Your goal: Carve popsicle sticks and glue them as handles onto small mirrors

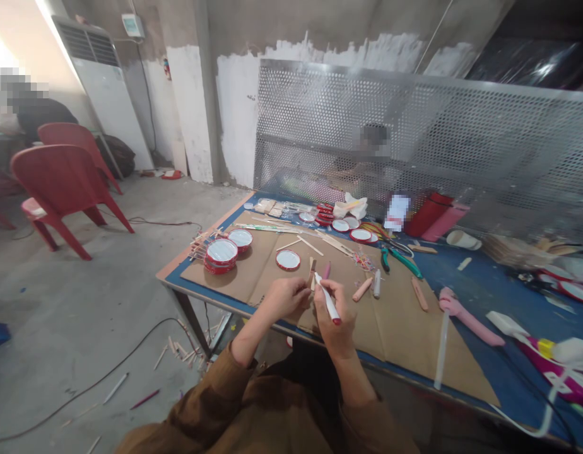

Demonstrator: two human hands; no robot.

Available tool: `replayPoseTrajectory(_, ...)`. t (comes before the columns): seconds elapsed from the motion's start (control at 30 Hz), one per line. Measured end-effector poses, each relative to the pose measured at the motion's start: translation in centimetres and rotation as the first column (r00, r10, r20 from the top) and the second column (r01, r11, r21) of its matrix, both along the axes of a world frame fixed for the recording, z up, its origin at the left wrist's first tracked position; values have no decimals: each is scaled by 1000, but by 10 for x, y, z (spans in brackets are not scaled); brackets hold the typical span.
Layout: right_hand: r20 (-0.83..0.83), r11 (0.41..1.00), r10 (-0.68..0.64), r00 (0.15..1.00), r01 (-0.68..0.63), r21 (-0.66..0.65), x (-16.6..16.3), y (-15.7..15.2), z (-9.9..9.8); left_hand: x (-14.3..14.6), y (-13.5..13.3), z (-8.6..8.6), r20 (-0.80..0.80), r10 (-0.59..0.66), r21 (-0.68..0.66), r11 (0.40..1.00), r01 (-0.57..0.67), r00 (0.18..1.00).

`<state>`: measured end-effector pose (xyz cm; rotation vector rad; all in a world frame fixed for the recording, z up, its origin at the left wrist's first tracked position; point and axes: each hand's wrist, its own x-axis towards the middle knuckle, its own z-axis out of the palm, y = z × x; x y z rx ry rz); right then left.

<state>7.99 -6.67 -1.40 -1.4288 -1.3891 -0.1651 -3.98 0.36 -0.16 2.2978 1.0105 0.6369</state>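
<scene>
My right hand is closed around a white marker with a red end, its tip pointing up and away toward my left fingers. My left hand is closed too, pinching the lower end of a small wooden stick close to the marker tip. Both hands are over a cardboard sheet at the table's near edge. Just beyond them lies a single red-rimmed white disc. A pink pen-like piece is beside the stick. What my fingertips touch underneath is hidden.
Stacked red-rimmed discs stand at the left. To the right are teal-handled pliers, a pink glue gun with a glue stick, and a pink-and-white tool. Behind rises a perforated metal panel. A person sits far left.
</scene>
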Motion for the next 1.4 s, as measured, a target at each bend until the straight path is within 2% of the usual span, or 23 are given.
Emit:
replayPoseTrajectory(0.6,15,1000,6,1000,-6,-9,3,1,-5,0,0,-1,25,-1,-13,1000,2,1000)
replayPoseTrajectory(1.4,15,999,35,999,-35,4,1,0,-2,-1,0,-3,42,-18,-4,1000,19,999)
